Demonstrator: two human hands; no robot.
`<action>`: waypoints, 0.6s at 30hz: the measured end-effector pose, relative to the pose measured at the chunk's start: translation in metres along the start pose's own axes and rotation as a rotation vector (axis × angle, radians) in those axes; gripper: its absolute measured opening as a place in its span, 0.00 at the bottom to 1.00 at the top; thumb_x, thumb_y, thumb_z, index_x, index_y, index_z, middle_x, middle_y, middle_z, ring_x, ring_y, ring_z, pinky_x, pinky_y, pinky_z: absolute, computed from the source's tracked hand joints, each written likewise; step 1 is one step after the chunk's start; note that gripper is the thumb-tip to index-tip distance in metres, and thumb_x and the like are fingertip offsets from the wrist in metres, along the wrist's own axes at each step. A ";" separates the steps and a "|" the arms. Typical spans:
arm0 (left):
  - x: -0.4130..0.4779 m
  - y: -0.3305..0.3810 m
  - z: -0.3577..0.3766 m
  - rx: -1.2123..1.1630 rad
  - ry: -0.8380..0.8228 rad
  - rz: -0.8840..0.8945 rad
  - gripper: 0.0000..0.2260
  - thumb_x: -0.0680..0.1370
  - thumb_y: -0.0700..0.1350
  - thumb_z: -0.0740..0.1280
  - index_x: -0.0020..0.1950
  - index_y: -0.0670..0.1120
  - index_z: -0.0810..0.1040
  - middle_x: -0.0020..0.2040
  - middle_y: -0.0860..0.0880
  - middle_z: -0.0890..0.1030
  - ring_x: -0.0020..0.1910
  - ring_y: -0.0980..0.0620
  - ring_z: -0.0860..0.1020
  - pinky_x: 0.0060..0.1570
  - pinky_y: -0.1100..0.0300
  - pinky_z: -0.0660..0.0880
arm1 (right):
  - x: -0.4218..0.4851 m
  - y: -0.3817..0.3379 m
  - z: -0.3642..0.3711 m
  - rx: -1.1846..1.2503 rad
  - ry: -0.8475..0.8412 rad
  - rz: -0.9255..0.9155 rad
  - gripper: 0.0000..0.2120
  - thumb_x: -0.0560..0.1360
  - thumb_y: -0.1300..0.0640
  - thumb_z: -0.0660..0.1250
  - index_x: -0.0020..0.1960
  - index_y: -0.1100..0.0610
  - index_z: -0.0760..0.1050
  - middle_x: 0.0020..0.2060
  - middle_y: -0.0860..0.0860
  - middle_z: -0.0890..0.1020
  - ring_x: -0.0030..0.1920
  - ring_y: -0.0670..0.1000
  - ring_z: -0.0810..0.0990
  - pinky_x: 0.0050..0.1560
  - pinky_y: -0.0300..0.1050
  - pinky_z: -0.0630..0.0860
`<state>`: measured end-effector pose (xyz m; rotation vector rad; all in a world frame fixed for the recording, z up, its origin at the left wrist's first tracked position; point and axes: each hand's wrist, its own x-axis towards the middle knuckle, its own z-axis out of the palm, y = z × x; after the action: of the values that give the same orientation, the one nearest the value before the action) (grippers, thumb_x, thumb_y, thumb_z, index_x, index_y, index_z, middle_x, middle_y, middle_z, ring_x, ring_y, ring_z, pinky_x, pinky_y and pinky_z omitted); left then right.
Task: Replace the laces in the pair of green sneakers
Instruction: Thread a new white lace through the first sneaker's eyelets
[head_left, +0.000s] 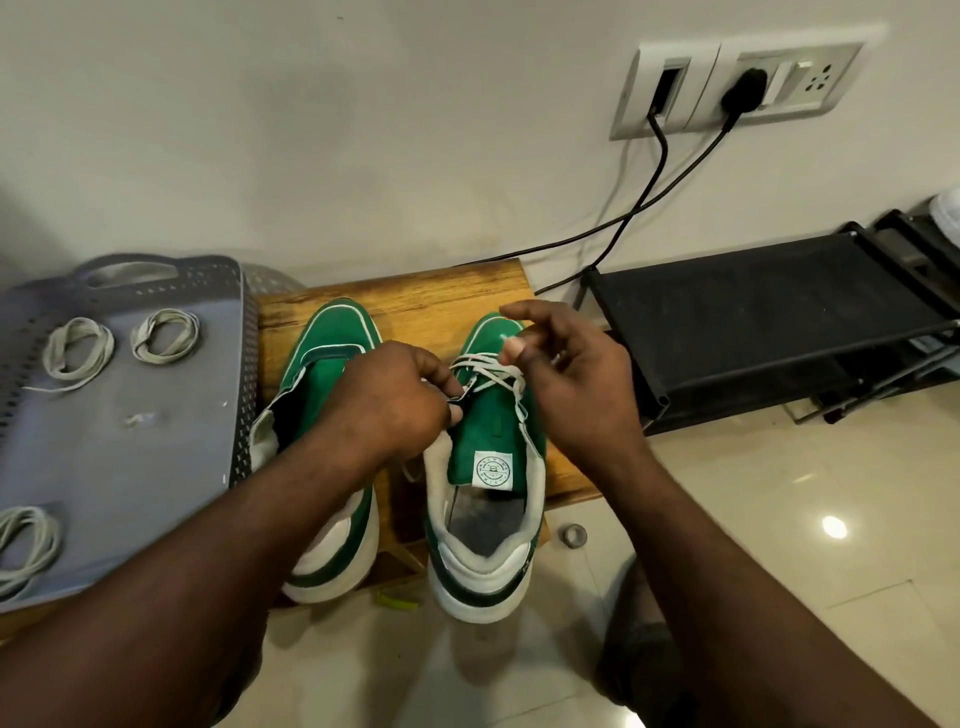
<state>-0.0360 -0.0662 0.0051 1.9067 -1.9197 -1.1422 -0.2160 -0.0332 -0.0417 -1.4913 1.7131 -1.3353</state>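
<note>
Hands at right sneaker (491, 434): left hand (395, 402) pinches its eyelet edge, right hand (569, 387) pinches white lace (485, 370)

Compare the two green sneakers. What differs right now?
The sneaker on the left shows no lace; the sneaker on the right has a white lace crossed through its front eyelets. The left hand and right hand both pinch at the sneaker on the right; neither holds the sneaker on the left. Both: green uppers, white soles, toes toward the wall.
</note>
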 end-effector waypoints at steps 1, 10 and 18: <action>0.000 -0.001 -0.001 -0.038 -0.007 -0.018 0.07 0.74 0.41 0.79 0.45 0.53 0.87 0.46 0.53 0.85 0.47 0.53 0.82 0.41 0.60 0.75 | -0.002 -0.003 0.004 -0.021 -0.073 0.004 0.10 0.79 0.58 0.73 0.53 0.43 0.83 0.43 0.43 0.85 0.50 0.48 0.83 0.50 0.55 0.82; 0.003 -0.005 -0.003 -0.144 -0.053 -0.087 0.08 0.78 0.36 0.73 0.47 0.49 0.86 0.44 0.47 0.85 0.45 0.47 0.82 0.41 0.55 0.78 | -0.003 -0.015 0.012 -0.238 -0.336 0.157 0.04 0.76 0.56 0.77 0.44 0.48 0.84 0.38 0.42 0.85 0.41 0.41 0.83 0.45 0.41 0.82; 0.006 -0.007 -0.001 -0.165 -0.056 -0.066 0.08 0.77 0.35 0.74 0.45 0.49 0.86 0.45 0.47 0.86 0.47 0.46 0.83 0.44 0.51 0.82 | -0.002 -0.018 0.009 -0.294 -0.375 0.176 0.13 0.72 0.56 0.81 0.42 0.49 0.75 0.38 0.47 0.83 0.40 0.47 0.82 0.44 0.47 0.84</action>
<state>-0.0312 -0.0711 -0.0007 1.8809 -1.7407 -1.3415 -0.1998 -0.0326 -0.0292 -1.5832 1.7901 -0.6827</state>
